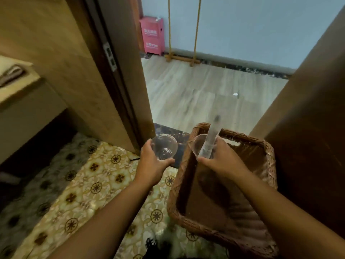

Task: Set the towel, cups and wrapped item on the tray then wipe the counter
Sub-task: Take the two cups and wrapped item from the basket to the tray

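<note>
Left hand wrapped around a clear plastic cup, fingers clamped on its near wall, mouth tipped toward the camera — held over the patterned floor, just beside the far-left corner of the wicker tray but not over it. Right hand above the far end of the tray, closed on a second clear cup together with a long wrapped item that sticks up and away past the tray's far rim. Wrapped item blurred, its tip smeared, its contents impossible to make out. Second cup mostly covered by the hand and the wrapper; only its left rim visible. Whether this cup touches the tray floor — cannot tell, though it hangs close to the far-left inner corner. Tray interior dark and shadowed; near edge blurred and its right side pressed against a brown panel. Counter edge at far left, cut off by the frame, with a folded towel lying on it, soft with blur. Beyond the open doorway, a pink box against the wall, its lettering unreadable.
</note>
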`<control>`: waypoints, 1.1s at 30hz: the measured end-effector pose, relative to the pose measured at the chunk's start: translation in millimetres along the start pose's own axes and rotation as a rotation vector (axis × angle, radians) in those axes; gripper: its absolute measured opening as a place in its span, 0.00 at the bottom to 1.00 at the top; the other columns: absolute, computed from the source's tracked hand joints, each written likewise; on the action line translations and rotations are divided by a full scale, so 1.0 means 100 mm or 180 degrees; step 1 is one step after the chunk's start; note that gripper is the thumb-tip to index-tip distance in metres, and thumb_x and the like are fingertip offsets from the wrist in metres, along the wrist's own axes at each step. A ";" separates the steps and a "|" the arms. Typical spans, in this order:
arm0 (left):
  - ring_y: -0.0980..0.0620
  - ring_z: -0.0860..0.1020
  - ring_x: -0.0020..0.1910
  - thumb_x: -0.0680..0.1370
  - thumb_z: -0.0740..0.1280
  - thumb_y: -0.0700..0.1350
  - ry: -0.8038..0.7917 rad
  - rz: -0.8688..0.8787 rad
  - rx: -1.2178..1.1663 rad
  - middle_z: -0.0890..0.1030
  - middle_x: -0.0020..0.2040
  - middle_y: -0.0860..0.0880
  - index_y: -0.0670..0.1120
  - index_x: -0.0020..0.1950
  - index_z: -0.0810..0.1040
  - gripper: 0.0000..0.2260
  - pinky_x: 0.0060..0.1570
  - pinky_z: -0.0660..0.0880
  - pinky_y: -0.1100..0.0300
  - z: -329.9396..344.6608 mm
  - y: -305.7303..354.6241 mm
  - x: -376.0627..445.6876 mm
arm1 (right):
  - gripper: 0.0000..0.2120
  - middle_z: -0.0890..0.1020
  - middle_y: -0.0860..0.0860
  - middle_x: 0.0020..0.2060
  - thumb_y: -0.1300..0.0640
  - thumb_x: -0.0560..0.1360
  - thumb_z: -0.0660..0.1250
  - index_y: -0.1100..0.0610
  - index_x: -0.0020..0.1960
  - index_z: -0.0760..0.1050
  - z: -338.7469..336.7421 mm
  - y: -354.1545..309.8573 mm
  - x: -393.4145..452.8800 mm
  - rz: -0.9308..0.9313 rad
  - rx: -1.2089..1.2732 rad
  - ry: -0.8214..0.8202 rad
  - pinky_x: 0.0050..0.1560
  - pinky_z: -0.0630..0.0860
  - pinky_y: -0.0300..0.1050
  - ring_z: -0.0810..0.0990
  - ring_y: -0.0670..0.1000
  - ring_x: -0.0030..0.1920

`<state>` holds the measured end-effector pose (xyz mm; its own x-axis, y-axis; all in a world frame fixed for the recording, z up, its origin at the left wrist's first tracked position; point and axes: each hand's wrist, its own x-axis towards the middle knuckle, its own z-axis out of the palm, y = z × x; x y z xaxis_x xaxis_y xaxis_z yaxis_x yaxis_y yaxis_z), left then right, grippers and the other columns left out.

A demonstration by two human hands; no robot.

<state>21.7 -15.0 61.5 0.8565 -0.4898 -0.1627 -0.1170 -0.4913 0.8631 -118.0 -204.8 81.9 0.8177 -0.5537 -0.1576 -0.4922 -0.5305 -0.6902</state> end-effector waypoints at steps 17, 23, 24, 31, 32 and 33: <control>0.48 0.69 0.68 0.66 0.80 0.50 0.1521 -0.0932 -0.0195 0.67 0.71 0.48 0.50 0.72 0.63 0.40 0.64 0.69 0.54 -3.05 -2.07 0.27 | 0.42 0.73 0.45 0.67 0.39 0.66 0.74 0.46 0.74 0.59 3.00 -2.79 1.21 -0.1285 -0.0131 -0.1465 0.63 0.71 0.44 0.74 0.49 0.65; 0.50 0.70 0.63 0.67 0.80 0.53 0.1864 -0.1140 -0.0254 0.66 0.68 0.49 0.49 0.71 0.63 0.39 0.59 0.73 0.53 -3.97 -2.53 0.61 | 0.44 0.71 0.49 0.69 0.41 0.67 0.76 0.50 0.75 0.58 3.72 -3.62 1.72 -0.1599 -0.0284 -0.1625 0.66 0.71 0.49 0.71 0.51 0.67; 0.50 0.70 0.63 0.67 0.80 0.53 0.1886 -0.1186 -0.0281 0.66 0.67 0.50 0.49 0.70 0.63 0.38 0.60 0.74 0.51 -4.07 -2.59 0.68 | 0.44 0.70 0.50 0.70 0.41 0.67 0.76 0.51 0.75 0.58 3.82 -3.74 1.81 -0.1619 -0.0311 -0.1640 0.66 0.71 0.51 0.71 0.52 0.68; 0.47 0.68 0.68 0.66 0.81 0.51 0.2031 -0.1248 -0.0468 0.65 0.71 0.47 0.49 0.73 0.61 0.42 0.65 0.70 0.49 -4.75 -3.00 1.46 | 0.40 0.73 0.50 0.63 0.42 0.67 0.75 0.52 0.72 0.62 4.48 -4.50 2.64 -0.1974 -0.0360 -0.1787 0.60 0.74 0.47 0.74 0.50 0.62; 0.47 0.67 0.70 0.66 0.81 0.51 0.2071 -0.1277 -0.0489 0.64 0.72 0.48 0.48 0.75 0.59 0.45 0.67 0.69 0.49 -4.88 -3.05 1.62 | 0.40 0.74 0.48 0.62 0.42 0.66 0.75 0.51 0.72 0.62 4.58 -4.63 2.81 -0.1959 -0.0332 -0.1840 0.59 0.74 0.46 0.75 0.49 0.61; 0.47 0.67 0.69 0.66 0.81 0.52 0.2142 -0.1289 -0.0462 0.64 0.70 0.49 0.48 0.75 0.59 0.45 0.66 0.69 0.51 -5.01 -3.08 1.79 | 0.40 0.74 0.46 0.61 0.42 0.66 0.76 0.49 0.71 0.62 4.68 -4.76 3.00 -0.1940 -0.0302 -0.1892 0.56 0.75 0.45 0.75 0.47 0.59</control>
<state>463.2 409.9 5.9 0.9434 0.2694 -0.1933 0.2952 -0.4167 0.8598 501.1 182.3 32.5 0.9553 0.2600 -0.1406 0.0829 -0.6923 -0.7168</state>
